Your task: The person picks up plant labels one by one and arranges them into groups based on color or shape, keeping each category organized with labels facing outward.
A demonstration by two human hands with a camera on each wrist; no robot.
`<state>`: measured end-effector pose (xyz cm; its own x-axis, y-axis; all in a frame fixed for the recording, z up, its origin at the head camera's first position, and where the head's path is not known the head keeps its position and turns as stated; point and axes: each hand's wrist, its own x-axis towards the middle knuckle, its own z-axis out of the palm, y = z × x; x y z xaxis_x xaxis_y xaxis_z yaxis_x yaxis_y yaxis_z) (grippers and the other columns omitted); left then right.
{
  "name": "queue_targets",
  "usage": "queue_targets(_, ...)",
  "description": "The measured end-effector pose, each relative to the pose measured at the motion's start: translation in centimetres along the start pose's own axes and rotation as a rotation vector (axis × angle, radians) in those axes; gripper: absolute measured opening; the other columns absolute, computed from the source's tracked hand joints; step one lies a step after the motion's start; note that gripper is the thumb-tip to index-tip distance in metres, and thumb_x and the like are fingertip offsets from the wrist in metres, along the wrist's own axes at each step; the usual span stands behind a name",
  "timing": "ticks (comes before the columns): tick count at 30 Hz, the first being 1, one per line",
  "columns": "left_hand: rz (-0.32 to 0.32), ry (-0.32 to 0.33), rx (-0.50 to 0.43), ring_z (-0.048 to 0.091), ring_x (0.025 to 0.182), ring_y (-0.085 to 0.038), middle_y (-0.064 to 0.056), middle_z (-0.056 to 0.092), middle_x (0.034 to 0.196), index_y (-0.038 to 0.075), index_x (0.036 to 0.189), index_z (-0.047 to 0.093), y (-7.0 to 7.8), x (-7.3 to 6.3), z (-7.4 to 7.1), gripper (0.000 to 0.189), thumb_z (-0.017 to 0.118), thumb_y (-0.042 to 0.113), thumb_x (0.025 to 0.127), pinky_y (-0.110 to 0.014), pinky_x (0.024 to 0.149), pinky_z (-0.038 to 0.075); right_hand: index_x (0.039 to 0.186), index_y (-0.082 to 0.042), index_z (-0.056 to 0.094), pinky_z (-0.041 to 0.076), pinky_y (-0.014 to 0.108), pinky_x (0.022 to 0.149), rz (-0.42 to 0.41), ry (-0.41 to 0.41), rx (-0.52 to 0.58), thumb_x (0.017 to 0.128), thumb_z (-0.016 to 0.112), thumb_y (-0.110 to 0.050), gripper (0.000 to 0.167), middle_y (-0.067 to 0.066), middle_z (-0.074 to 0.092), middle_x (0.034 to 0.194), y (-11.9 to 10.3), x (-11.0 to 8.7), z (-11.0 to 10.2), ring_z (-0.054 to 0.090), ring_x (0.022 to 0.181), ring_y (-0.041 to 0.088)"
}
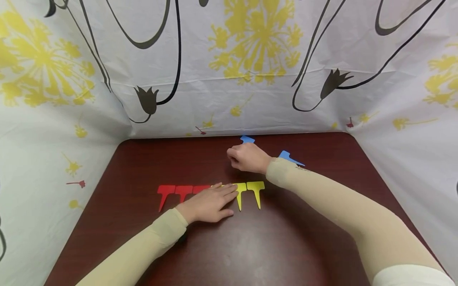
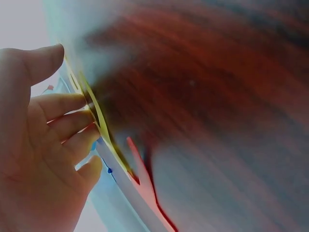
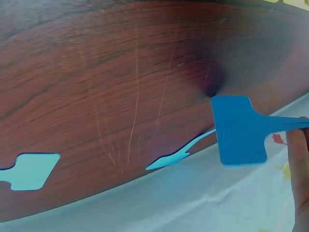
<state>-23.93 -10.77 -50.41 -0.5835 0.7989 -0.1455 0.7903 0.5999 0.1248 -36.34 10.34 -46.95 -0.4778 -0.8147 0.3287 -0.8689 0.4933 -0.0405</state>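
Note:
My left hand [image 1: 211, 202] lies with extended fingers over the middle of a row of T-shaped plant labels. In the left wrist view its fingertips touch a yellow plant label [image 2: 99, 113]. Left of the hand are red plant labels [image 1: 166, 192], partly covered by it; yellow plant labels [image 1: 255, 187] continue the row to the right. My right hand [image 1: 248, 157], fingers curled, pinches a blue plant label [image 3: 239, 130] by its stem; the head view hides this label. Another blue label [image 1: 247, 139] lies just beyond that hand, and one more blue label [image 1: 289, 157] sits beside the right wrist.
The dark wood table [image 1: 171, 159] has rounded far corners. A white curtain [image 1: 214, 103] with yellow and dark flower prints hangs around its back and sides. A small dark object [image 1: 182, 237] shows under the left wrist.

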Motion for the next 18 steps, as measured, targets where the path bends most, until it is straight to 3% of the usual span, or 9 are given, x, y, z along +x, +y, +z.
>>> queue_targets(5, 0.002, -0.002, -0.004, 0.025, 0.150, -0.021, -0.007, 0.028, 0.164, 0.011, 0.157, 0.036, 0.0, 0.0, -0.2, 0.070, 0.052, 0.050, 0.101, -0.045, 0.121, 0.021, 0.082, -0.016, 0.057, 0.041, 0.024, 0.053, -0.008, 0.037, 0.079, 0.089, 0.068, -0.008, 0.016, -0.008, 0.051, 0.073, 0.2, -1.1, -1.3, 0.044, 0.058, 0.006)
queue_targets(18, -0.025, -0.039, -0.002, 0.025, 0.150, -0.021, -0.005, 0.028, 0.164, 0.013, 0.158, 0.036, 0.1, 0.3, -0.4, 0.071, 0.053, 0.051, 0.101, -0.041, 0.121, 0.021, 0.092, -0.014, 0.064, 0.045, 0.021, 0.056, -0.057, 0.105, 0.024, 0.089, 0.071, -0.009, 0.009, -0.007, 0.059, 0.083, 0.1, -6.8, -4.0, 0.052, 0.064, 0.003)
